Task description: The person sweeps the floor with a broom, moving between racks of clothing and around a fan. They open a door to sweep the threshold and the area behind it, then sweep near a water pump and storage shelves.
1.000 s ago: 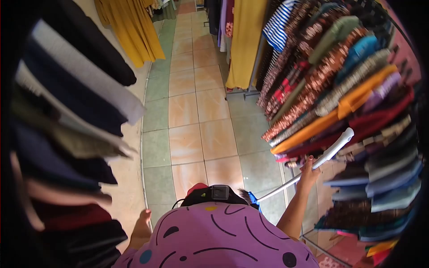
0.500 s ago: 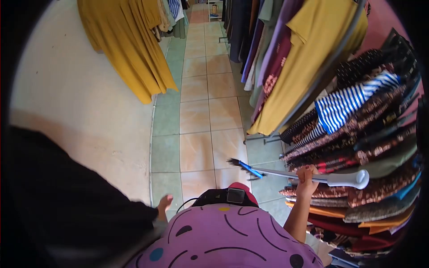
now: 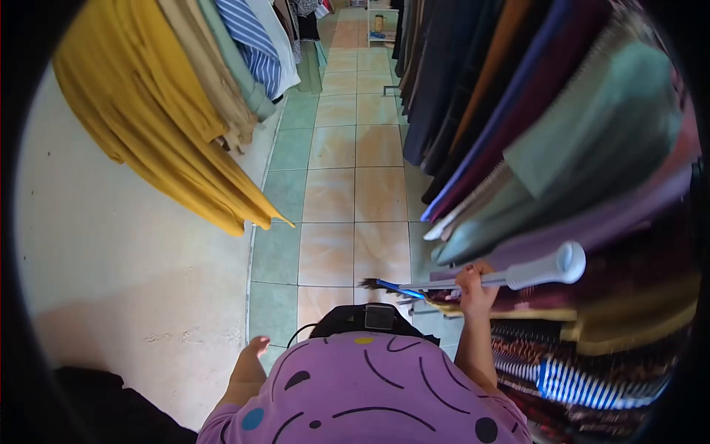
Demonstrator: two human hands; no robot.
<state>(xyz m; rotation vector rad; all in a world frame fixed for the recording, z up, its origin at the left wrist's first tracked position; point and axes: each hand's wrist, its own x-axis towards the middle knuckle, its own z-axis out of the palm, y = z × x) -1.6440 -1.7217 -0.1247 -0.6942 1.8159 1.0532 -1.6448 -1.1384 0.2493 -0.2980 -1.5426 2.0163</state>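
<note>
My right hand (image 3: 477, 288) is closed around the pale grey handle of a broom (image 3: 536, 272). The broom tilts across the front of my body, its thick handle end up at the right. Its blue head with dark bristles (image 3: 381, 285) points left, low over the tiled floor. My left hand (image 3: 259, 345) hangs at my left side beside the white wall. Only part of it shows; its fingers look loosely open, and nothing is seen in it.
A tiled aisle (image 3: 329, 194) runs straight ahead. Along the right hangs a dense row of clothes (image 3: 592, 126), close to the broom handle. A mustard garment (image 3: 159, 126) and others hang on the left wall. A white shelf (image 3: 381, 37) stands at the far end. Dark cloth (image 3: 111, 403) lies at lower left.
I have moved forward along the aisle; the hanging clothes on both sides are nearer. The black shape at left has dropped back. My right hand still holds the broom, now slightly further left.
</note>
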